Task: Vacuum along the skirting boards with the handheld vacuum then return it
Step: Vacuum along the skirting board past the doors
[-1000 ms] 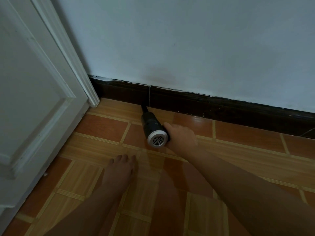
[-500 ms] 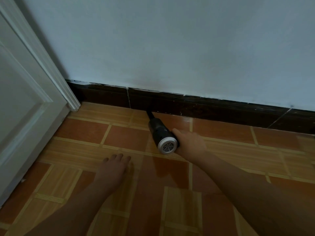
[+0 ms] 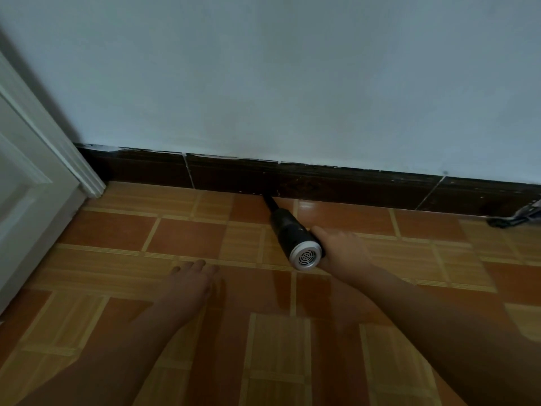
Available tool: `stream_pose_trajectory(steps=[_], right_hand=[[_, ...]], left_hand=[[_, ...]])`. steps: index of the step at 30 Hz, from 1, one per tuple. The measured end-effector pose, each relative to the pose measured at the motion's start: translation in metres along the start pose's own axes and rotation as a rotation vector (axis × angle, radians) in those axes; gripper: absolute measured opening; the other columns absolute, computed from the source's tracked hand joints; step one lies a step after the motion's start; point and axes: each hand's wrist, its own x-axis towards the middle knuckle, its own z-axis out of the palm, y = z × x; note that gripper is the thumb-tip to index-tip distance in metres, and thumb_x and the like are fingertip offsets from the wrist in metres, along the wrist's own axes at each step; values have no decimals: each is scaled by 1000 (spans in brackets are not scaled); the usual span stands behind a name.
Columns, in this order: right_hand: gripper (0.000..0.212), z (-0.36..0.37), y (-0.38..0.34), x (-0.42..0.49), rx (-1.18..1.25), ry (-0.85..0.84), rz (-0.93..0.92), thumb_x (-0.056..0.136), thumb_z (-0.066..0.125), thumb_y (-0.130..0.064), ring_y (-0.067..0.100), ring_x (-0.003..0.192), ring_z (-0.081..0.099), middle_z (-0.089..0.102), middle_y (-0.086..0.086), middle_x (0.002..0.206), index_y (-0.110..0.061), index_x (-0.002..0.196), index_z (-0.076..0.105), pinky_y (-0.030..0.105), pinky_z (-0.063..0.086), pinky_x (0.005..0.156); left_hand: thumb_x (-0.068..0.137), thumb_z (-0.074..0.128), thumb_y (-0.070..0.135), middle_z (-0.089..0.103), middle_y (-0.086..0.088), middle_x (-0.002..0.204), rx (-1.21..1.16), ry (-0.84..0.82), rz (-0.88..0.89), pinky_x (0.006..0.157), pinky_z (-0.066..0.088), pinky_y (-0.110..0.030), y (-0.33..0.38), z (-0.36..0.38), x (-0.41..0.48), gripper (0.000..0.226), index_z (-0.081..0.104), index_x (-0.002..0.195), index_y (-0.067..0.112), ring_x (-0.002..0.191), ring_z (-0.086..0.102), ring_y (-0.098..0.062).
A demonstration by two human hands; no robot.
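Fingers (image 3: 328,234) aim handheld vacuum (image 3: 292,235) nozzle-first at skirting board (image 3: 336,183).

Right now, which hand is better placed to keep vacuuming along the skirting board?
Right. The right hand grips the vacuum, its nozzle at the skirting board. The left hand lies flat on the floor.

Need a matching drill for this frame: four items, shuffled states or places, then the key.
Items:
1. handheld vacuum
2. left hand
3. skirting board
4. door

States or places:
A. white, at the left edge
B. flat on the floor tiles, holding nothing
C. dark strip at the foot of the wall
D. gripped by the right hand, nozzle at the wall's base

Pairs: 1-D, 2-B, 3-C, 4-A
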Motion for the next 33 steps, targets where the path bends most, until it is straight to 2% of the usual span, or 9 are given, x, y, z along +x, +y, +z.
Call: stream_pose_trajectory(steps=[4,8,12,20,24,28,33], right_hand=[[33,-3,15,-14,11,5,36,83,63,-34,14,77,58,63,-2,94,-20,111,50,26,47,66],[34,-7,28,-28,10,11,59,84,63,-36,15,79,59,64,-2,94,-20,111,51,28,49,69],[36,-9,37,-38,-17,8,76,84,63,-37,16,78,60,64,-1,93,-19,112,51,28,49,68],[37,-11,50,-52,-14,60,80,81,67,-34,11,71,51,66,1,91,-16,111,55,22,33,67],[36,-14,43,-50,53,79,31,79,71,-31,9,64,49,68,4,85,-11,106,59,14,28,54],[37,-15,23,-33,86,32,-44,81,69,-32,6,67,50,67,1,89,-13,110,57,11,28,56],[32,-2,-16,7,98,41,-101,82,66,-33,8,72,53,66,-2,92,-17,108,56,19,35,61]], left_hand=[[98,38,30,32,-1,149,9,-4,26,107,32,-33,11,-4,3,49,24,146,28,135,35,-18],[98,39,29,37,0,145,13,-9,58,104,35,-31,23,-8,9,48,26,144,28,131,40,-17],[99,37,28,37,1,145,4,6,66,105,34,-31,31,-11,11,47,27,145,28,133,37,-17],[97,41,28,41,1,140,-23,16,62,102,37,-31,32,-6,16,47,32,143,28,129,41,-16],[98,38,29,40,1,142,-31,11,49,102,37,-31,29,-4,16,45,31,143,28,128,42,-16],[98,36,32,37,-2,145,-58,-10,13,102,37,-33,21,1,16,46,30,144,26,130,42,-18],[97,42,31,35,0,146,-106,-48,-59,103,37,-33,-3,11,12,49,28,144,27,132,38,-18]])
